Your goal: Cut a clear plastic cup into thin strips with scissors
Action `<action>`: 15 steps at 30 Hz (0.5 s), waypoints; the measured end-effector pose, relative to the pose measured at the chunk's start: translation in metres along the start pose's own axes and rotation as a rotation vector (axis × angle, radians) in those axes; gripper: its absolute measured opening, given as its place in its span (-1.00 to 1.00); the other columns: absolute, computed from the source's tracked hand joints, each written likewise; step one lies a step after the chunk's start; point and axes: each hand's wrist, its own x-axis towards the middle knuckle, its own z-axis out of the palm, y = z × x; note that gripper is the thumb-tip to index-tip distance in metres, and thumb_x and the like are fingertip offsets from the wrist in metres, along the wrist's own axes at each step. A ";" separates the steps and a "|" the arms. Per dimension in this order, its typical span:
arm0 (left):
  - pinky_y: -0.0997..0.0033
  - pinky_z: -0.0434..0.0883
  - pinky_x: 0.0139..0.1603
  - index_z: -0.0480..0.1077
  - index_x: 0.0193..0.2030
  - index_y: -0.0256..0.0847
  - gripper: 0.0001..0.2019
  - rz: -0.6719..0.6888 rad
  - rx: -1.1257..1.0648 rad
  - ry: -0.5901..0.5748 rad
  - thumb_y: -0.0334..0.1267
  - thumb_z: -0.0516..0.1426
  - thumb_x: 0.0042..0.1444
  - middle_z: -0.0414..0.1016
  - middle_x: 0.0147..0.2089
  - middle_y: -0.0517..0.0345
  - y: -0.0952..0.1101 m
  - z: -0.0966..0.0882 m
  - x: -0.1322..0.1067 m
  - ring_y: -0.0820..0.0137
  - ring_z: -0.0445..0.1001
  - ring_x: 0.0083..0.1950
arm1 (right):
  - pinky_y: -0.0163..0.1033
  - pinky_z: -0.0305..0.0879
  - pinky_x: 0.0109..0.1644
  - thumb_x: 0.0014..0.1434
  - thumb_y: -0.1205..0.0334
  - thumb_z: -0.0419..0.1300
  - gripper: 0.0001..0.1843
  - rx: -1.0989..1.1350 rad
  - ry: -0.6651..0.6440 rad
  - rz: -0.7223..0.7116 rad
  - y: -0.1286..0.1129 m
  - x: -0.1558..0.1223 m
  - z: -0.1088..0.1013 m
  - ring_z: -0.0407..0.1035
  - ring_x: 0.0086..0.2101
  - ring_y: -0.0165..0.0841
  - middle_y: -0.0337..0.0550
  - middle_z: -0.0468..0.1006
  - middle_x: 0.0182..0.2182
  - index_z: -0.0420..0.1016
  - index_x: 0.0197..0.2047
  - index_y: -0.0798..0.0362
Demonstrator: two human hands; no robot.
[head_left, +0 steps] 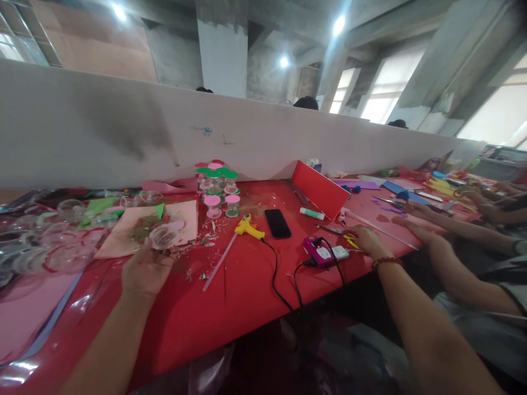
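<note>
Head view: on the red-covered desk [189, 334], the left hand [148, 269] is turned palm up, with its fingers curled around a small clear plastic cup [163, 237]; the cup is over the near edge of a pale pink paper sheet [113, 238], where a loose brownish-green heap [144, 227] lies. More clear cups crowd together in a jumbled pile [61, 255] at the far left. Behind the paper, near the white partition [135, 126], stands a cluster of clear cups topped with pink, green and red discs [233, 200].

The right hand [366, 240] is at the yellow-handled metal scissors [349, 242], its fingers overlapping the handles. Between the hands lie a yellow glue gun [247, 227] with a long pinkish stick, a black phone [278, 224] and a magenta power socket [319, 252]; black cords trail over the desk's front edge. Paper scraps [208, 238] litter the surface, and a folded red card [321, 190] stands behind a white-and-teal glue stick [312, 213].

Whether the right hand grips the scissors cannot be told. The disc-topped cups' contents are unclear, and co-workers' arms [436, 225] are cut off at the right.
</note>
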 end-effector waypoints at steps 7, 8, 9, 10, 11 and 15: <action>0.44 0.45 -0.44 0.49 -0.13 -0.33 -0.76 -0.032 -0.019 0.019 -0.32 0.15 0.05 0.57 -0.27 -0.02 0.001 -0.001 -0.001 0.41 0.44 -0.41 | -0.25 0.30 -0.17 0.08 0.43 0.01 -0.64 0.042 -0.008 -0.011 -0.060 -0.007 -0.001 0.49 -0.24 -0.26 -0.04 0.63 -0.26 0.62 -0.26 0.01; 0.45 0.45 -0.44 0.49 -0.14 -0.33 -0.77 -0.023 -0.026 0.028 -0.31 0.14 0.07 0.56 -0.28 -0.01 0.001 -0.001 -0.001 0.42 0.44 -0.41 | -0.27 0.30 -0.19 0.06 0.43 0.01 -0.65 0.116 0.001 -0.067 -0.080 -0.015 -0.001 0.49 -0.29 -0.28 -0.07 0.63 -0.32 0.62 -0.30 0.02; 0.45 0.45 -0.44 0.49 -0.15 -0.32 -0.78 -0.032 -0.027 0.033 -0.30 0.13 0.08 0.56 -0.30 0.00 0.001 -0.001 -0.001 0.42 0.44 -0.42 | -0.28 0.30 -0.21 0.05 0.43 0.00 -0.65 0.210 -0.006 -0.161 -0.102 -0.026 -0.001 0.49 -0.33 -0.30 -0.11 0.63 -0.35 0.61 -0.32 0.02; 0.45 0.45 -0.43 0.49 -0.14 -0.30 -0.78 -0.027 -0.027 0.022 -0.30 0.12 0.10 0.55 -0.30 0.01 0.000 -0.001 -0.001 0.43 0.44 -0.41 | -0.28 0.31 -0.23 0.04 0.43 0.00 -0.65 0.303 -0.038 -0.264 -0.127 -0.039 -0.003 0.48 -0.37 -0.31 -0.14 0.63 -0.40 0.61 -0.32 0.02; 0.46 0.45 -0.44 0.48 -0.13 -0.29 -0.78 -0.022 -0.031 0.013 -0.30 0.10 0.12 0.56 -0.30 0.02 0.000 -0.002 0.000 0.44 0.44 -0.41 | -0.28 0.32 -0.26 0.03 0.43 0.01 -0.66 0.407 -0.077 -0.367 -0.153 -0.052 -0.005 0.47 -0.40 -0.32 -0.15 0.61 -0.44 0.61 -0.34 0.02; 0.48 0.45 -0.44 0.48 -0.15 -0.28 -0.79 -0.015 -0.052 0.013 -0.33 0.07 0.15 0.57 -0.28 0.04 -0.004 -0.007 0.003 0.43 0.48 -0.37 | -0.21 0.35 -0.11 0.09 0.38 0.07 -0.72 0.920 -0.202 -0.755 -0.238 -0.112 -0.031 0.46 -0.25 -0.32 -0.14 0.60 -0.32 0.58 -0.23 -0.01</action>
